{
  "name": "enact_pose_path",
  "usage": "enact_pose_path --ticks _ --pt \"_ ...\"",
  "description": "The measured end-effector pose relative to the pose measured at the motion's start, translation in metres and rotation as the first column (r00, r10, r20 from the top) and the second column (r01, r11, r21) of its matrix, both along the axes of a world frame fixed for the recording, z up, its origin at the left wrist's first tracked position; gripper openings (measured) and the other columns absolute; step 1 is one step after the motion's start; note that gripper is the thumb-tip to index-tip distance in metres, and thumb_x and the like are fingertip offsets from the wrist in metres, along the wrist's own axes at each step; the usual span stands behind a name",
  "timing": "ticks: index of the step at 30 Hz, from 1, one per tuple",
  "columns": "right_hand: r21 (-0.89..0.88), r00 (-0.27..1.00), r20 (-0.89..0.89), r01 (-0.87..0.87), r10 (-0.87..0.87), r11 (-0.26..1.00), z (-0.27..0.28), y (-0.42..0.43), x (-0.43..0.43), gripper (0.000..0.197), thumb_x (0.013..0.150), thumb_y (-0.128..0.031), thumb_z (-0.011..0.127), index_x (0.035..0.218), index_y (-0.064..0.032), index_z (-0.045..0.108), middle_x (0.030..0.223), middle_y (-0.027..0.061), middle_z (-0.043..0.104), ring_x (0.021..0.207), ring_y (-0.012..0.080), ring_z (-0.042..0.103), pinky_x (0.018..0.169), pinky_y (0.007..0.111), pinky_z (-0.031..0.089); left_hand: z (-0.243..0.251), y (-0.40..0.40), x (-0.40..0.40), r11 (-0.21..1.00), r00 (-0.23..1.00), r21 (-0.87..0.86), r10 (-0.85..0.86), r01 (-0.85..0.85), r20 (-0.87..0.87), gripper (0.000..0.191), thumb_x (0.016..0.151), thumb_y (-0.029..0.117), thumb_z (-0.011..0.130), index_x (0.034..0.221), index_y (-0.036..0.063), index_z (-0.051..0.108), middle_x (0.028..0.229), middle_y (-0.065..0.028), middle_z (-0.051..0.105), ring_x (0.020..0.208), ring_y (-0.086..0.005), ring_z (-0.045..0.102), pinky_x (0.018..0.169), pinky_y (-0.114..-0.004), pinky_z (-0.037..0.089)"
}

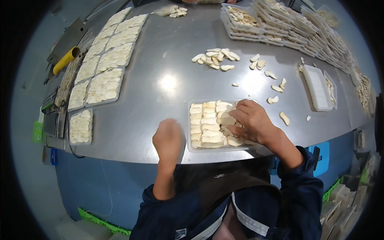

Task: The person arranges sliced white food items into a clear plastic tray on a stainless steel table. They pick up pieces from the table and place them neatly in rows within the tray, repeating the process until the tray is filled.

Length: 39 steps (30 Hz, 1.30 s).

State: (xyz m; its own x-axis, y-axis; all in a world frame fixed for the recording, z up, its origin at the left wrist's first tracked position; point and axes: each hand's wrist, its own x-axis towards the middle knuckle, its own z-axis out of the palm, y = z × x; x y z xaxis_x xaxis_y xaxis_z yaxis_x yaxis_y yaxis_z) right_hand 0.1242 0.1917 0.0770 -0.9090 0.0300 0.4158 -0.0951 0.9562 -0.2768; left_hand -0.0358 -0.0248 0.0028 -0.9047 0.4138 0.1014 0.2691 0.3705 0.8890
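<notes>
In front of me a clear plastic tray [190,126] holds pale slices, apparently mushroom, laid overlapping in columns. My right hand [253,121] is over the tray's right half, thumb and fingers apart, fingertips at the slices [225,117]. It covers much of that side, and I see nothing clearly held. Left of the tray, my left hand [168,138] is curled and blurred above the steel table [144,126]; its fingertips are hidden. Loose slices lie in a pile [214,58] beyond the tray, with a single slice [284,118] and several others scattered to its right.
Filled trays [105,85] stand in rows at the left. Stacked trays of slices [270,28] line the far right, with an upright white tray [317,87] nearer. A digital scale [50,103] and a yellow tube [66,60] lie far left. Another person's hands [190,1] show at the top edge.
</notes>
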Motion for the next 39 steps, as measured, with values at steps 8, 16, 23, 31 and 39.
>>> enact_pose_path --ticks 8,16,23,31,39 --pt "0.110 0.818 0.131 0.549 -0.559 0.829 -0.012 0.137 0.000 0.017 0.080 -0.013 0.060 0.092 -0.0039 0.067 0.084 0.0146 0.064 0.082 0.0323 0.061 0.073 0.040 0.050 0.002 0.006 0.002 0.995 0.999 0.096 -0.005 0.009 -0.044 0.011 0.086 0.010 0.061 0.091 -0.0001 0.064 0.063 -0.0050 0.059 0.054 -0.0086 0.052 0.053 -0.024 0.044" --pt "0.007 0.840 0.187 0.517 -0.509 0.856 -0.034 0.180 -0.075 0.024 0.082 -0.015 0.057 0.101 -0.0035 0.067 0.098 0.0179 0.063 0.101 0.0344 0.056 0.086 0.041 0.048 -0.002 0.005 0.000 0.990 1.000 0.138 0.016 -0.017 0.014 0.011 0.087 0.009 0.060 0.091 -0.0008 0.064 0.064 -0.0037 0.060 0.055 -0.0071 0.051 0.053 -0.023 0.043" --pt "-0.098 0.782 0.377 0.566 -0.496 0.819 -0.037 0.185 -0.112 0.030 0.074 -0.029 0.069 0.086 -0.0006 0.068 0.086 0.0186 0.065 0.087 0.0328 0.061 0.078 0.038 0.049 0.005 0.008 0.001 0.992 1.000 0.125 0.006 -0.006 -0.001 0.010 0.087 0.007 0.060 0.092 -0.0009 0.064 0.065 -0.0036 0.060 0.055 -0.0065 0.052 0.053 -0.022 0.044" --pt "-0.198 0.514 0.722 0.796 -0.464 0.572 -0.002 0.122 -0.044 0.041 0.079 -0.033 0.063 0.062 0.0043 0.065 0.057 0.0114 0.064 0.052 0.0229 0.062 0.060 0.035 0.050 0.001 0.008 0.003 0.992 1.000 0.126 0.005 -0.007 0.018 0.010 0.086 0.007 0.061 0.091 -0.0006 0.064 0.064 -0.0035 0.059 0.053 -0.0069 0.051 0.052 -0.022 0.043" --pt "0.034 0.892 0.371 0.267 -0.260 0.963 -0.009 0.136 -0.034 0.022 0.067 -0.014 0.064 0.087 -0.0059 0.069 0.084 0.0098 0.065 0.088 0.0273 0.060 0.078 0.036 0.051 0.000 0.006 -0.001 0.996 1.000 0.086 0.012 -0.011 -0.011 0.011 0.086 0.010 0.061 0.091 0.0009 0.064 0.068 -0.0080 0.062 0.058 -0.0123 0.057 0.057 -0.026 0.047"
